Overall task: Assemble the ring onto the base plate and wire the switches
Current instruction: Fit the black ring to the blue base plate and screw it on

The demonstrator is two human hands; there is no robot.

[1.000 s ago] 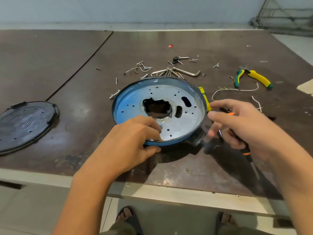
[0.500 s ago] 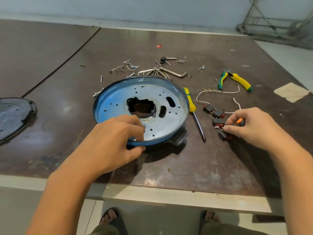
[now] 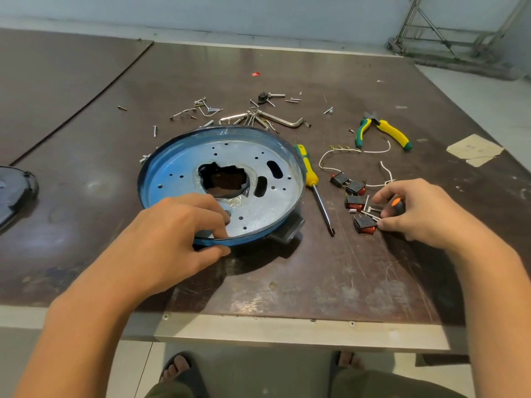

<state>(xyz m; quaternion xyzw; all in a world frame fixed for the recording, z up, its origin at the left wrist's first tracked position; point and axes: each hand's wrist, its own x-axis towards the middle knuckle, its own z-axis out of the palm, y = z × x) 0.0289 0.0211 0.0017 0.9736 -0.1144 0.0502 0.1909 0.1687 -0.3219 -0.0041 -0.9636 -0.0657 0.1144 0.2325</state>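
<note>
Fetching the switches [image 3: 364,224]
Plate [image 3: 184,170] rim pinched in left grip [image 3: 178,234], black-and-orange piece [image 3: 396,203] in right grip [image 3: 416,214]; lift switches by bodies, not wires [image 3: 373,150].

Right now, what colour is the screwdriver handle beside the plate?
Screwdriver handle: yellow, green end; head view.

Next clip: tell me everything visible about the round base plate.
The base plate is a round silvery metal disc with small holes, two oblong slots and a ragged central opening. A blue ring with a dark edge walls it; a black tab juts at its near right. It sits on the table, the left hand gripping its near rim, thumb outside, fingers inside.
</note>
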